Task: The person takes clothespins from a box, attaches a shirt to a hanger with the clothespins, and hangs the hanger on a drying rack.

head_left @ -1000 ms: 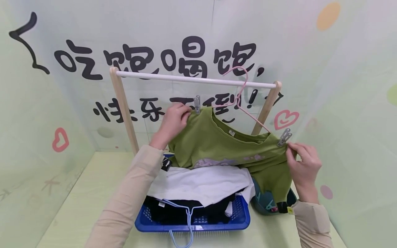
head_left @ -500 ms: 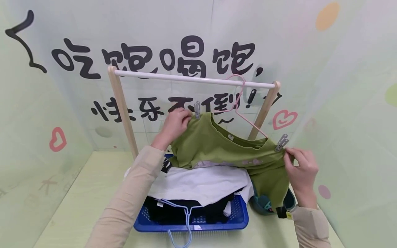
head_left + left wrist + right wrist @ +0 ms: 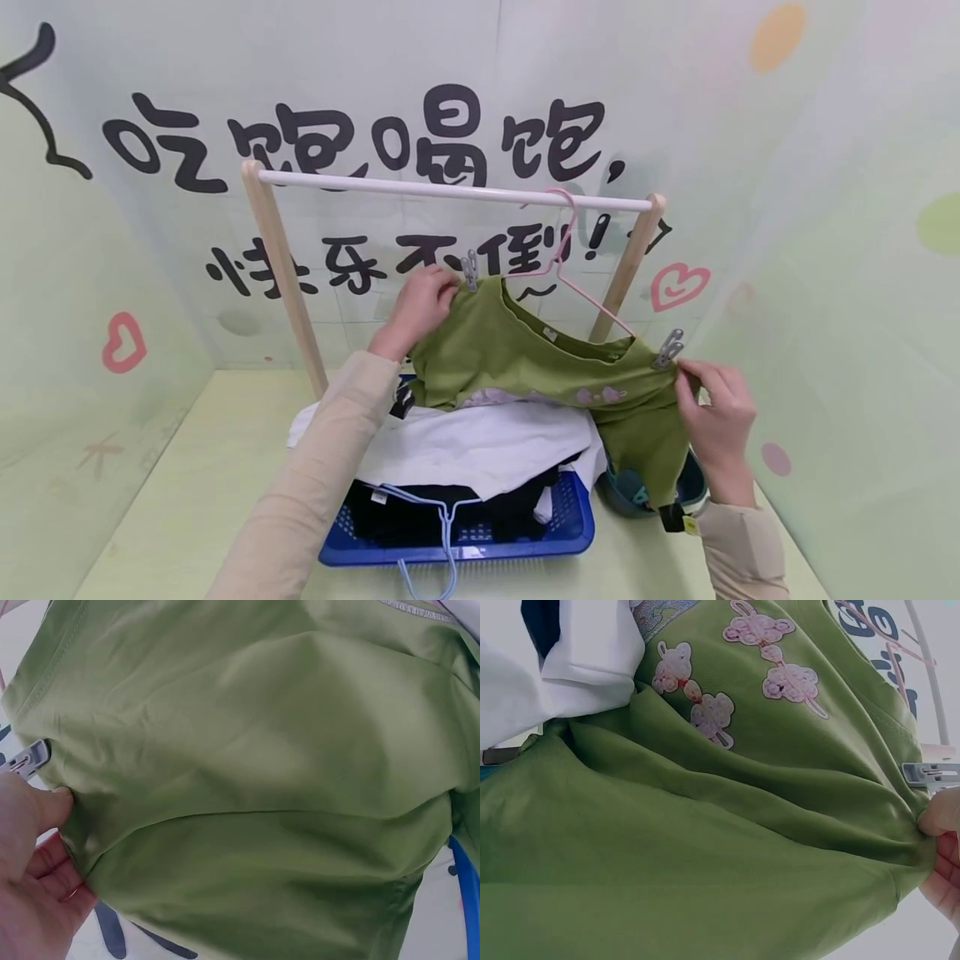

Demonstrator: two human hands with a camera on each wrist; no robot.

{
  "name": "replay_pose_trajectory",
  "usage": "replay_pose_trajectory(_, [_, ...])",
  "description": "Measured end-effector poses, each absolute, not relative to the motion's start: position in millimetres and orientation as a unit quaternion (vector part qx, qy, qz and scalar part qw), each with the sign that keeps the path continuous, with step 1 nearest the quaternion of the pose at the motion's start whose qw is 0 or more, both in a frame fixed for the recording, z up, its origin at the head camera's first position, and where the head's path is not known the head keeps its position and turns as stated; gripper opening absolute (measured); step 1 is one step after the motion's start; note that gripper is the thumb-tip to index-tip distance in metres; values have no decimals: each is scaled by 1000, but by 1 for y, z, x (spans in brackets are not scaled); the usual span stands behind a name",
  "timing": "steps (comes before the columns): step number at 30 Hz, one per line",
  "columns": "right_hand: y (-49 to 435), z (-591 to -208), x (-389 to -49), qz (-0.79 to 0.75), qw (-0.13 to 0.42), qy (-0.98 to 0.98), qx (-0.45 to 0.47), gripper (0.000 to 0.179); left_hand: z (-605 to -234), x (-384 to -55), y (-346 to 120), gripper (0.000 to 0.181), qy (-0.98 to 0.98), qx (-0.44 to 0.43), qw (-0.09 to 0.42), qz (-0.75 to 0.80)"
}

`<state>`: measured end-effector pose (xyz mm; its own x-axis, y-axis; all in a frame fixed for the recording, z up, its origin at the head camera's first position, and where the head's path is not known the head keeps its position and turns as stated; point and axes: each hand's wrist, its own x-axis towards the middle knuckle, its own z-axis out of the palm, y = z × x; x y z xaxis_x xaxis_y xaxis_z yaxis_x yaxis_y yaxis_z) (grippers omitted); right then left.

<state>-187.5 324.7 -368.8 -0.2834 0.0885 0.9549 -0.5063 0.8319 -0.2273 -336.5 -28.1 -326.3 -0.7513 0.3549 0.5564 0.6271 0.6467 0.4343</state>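
A green T-shirt (image 3: 555, 358) with pink floral appliqués is on a pink hanger (image 3: 588, 298). A grey clothespin (image 3: 469, 271) clips one shoulder, another clothespin (image 3: 668, 348) the opposite shoulder. My left hand (image 3: 423, 302) pinches the shoulder cloth beside its clothespin, thumb on top in the left wrist view (image 3: 41, 840). With my right hand (image 3: 720, 412) I pinch the other shoulder, seen also in the right wrist view (image 3: 943, 847). The hanger's hook crosses the white rail; whether it bears weight there, I cannot tell. The shirt's right side hangs lower.
Wooden posts (image 3: 283, 275) hold up the rail (image 3: 420, 188). Below the shirt, a blue basket (image 3: 450, 553) holds white (image 3: 487, 442) and black clothes, with a light-blue hanger (image 3: 446, 533) over its front. A teal bin (image 3: 626, 500) stands at the right, partly hidden.
The shirt and hanger have come down with both hands, so the hook has dropped from above the rail to the rail's level. Both hands keep their pinch on the shoulders.
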Motion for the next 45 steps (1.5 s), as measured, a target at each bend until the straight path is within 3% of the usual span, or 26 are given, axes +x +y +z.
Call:
replay_pose_trajectory(10, [323, -370, -188, 272, 580, -755, 139, 12, -339, -352, -22, 15, -854, -266, 237, -378])
replay_pose_trajectory(19, [314, -367, -185, 316, 580, -742, 111, 13, -340, -352, -18, 25, -860, -240, 206, -400])
replay_pose_trajectory(29, [306, -359, -177, 351, 578, -731, 93, 17, -337, -348, -24, 30, -844, -236, 215, -431])
replay_pose_trajectory(37, [310, -362, -167, 432, 545, -715, 68, 13, -335, -329, -36, 21, -827, -268, 253, -424])
replay_pose_trajectory(45, [335, -393, -174, 447, 530, -720, 18, 14, -339, -301, -49, 12, -835, -292, 222, -411])
